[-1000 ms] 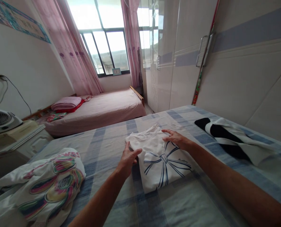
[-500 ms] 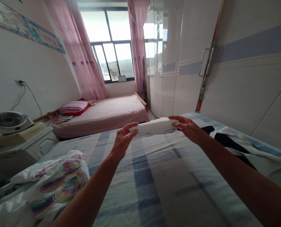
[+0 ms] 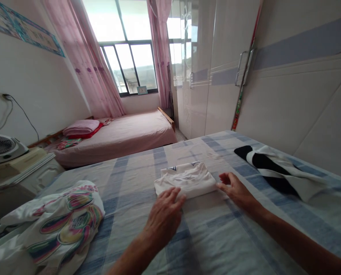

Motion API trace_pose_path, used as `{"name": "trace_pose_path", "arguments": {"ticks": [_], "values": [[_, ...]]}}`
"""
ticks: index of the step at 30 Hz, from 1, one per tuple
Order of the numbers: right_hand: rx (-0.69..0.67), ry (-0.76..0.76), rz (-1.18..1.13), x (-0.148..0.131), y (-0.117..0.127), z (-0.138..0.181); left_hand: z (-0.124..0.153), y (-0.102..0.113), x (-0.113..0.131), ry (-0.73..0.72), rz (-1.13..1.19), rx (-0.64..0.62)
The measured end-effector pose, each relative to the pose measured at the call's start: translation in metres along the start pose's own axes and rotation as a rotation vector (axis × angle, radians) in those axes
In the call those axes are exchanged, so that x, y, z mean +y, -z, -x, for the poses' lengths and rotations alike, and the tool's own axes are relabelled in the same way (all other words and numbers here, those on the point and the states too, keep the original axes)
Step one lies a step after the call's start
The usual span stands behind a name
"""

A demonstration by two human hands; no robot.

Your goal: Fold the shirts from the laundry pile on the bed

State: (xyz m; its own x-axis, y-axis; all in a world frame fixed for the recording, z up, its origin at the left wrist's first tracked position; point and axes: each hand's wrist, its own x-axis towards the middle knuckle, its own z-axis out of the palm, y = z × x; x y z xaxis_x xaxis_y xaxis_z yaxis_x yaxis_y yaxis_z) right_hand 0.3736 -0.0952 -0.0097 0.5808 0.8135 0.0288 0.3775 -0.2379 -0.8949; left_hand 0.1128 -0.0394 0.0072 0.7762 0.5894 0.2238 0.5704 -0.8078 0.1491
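Observation:
A white T-shirt [image 3: 187,178], folded into a compact rectangle with its round neckline facing up, lies on the bed. Dark line marks show along its far edge. My left hand [image 3: 168,210] rests over its near left corner, fingers extended and holding nothing. By the right end of the shirt is my right hand [image 3: 236,191], fingers apart and curved, the thumb close to or touching the fabric.
A crumpled white garment with a colourful print [image 3: 70,225] lies on the left of the checked bedsheet [image 3: 136,236]. A black and white garment [image 3: 273,172] lies on the right. Beyond are a pink bed [image 3: 130,133], a fan [image 3: 4,148] on a cabinet, and a wardrobe [image 3: 224,68].
The folded shirt was held up between both hands; now it lies flat on the bed, neckline up. Both hands have let go and come lower and nearer.

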Motion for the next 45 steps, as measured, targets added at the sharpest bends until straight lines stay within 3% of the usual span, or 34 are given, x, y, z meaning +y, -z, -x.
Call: {"name": "trace_pose_path", "arguments": {"ticks": [3,5,7,10,13,18,22,25,28,33,38,41,45], "values": [[-0.172,-0.262,-0.380,-0.008,-0.002,0.024,-0.014,-0.011,0.011,-0.097,-0.087,-0.110],[-0.340,-0.446,-0.686,-0.015,-0.006,0.039,-0.023,-0.017,0.011,-0.104,-0.116,-0.097],[-0.417,-0.540,-0.879,-0.023,-0.014,0.047,-0.030,-0.019,0.008,-0.109,-0.134,-0.069],[-0.435,-0.545,-0.995,-0.032,-0.032,0.045,-0.042,-0.017,0.002,-0.080,-0.197,-0.115],[-0.361,-0.561,-1.097,-0.037,-0.054,0.035,-0.056,-0.004,-0.003,0.017,-0.236,-0.177],[-0.274,-0.462,-1.272,-0.050,-0.082,0.034,-0.060,0.021,0.016,0.059,-0.212,-0.113],[-0.099,-0.293,-1.238,-0.060,-0.079,0.045,-0.037,0.015,0.043,-0.060,-0.178,0.018],[-0.095,-0.154,-1.102,-0.059,-0.047,0.048,-0.019,0.001,0.048,-0.142,-0.055,0.262],[-0.056,-0.061,-0.902,-0.052,0.011,0.036,-0.007,-0.019,0.035,-0.154,0.097,0.405],[-0.025,-0.084,-0.604,-0.056,0.132,-0.014,-0.006,-0.052,0.002,-0.068,0.228,0.398],[-0.216,-0.134,-0.395,-0.050,0.228,-0.074,-0.011,-0.072,-0.015,0.077,0.333,0.414],[-0.313,-0.244,-0.244,-0.015,0.252,-0.102,-0.012,-0.076,-0.020,0.087,0.366,0.401],[-0.160,-0.303,-0.017,0.046,0.244,-0.119,-0.010,-0.073,-0.020,0.095,0.360,0.341]]}}
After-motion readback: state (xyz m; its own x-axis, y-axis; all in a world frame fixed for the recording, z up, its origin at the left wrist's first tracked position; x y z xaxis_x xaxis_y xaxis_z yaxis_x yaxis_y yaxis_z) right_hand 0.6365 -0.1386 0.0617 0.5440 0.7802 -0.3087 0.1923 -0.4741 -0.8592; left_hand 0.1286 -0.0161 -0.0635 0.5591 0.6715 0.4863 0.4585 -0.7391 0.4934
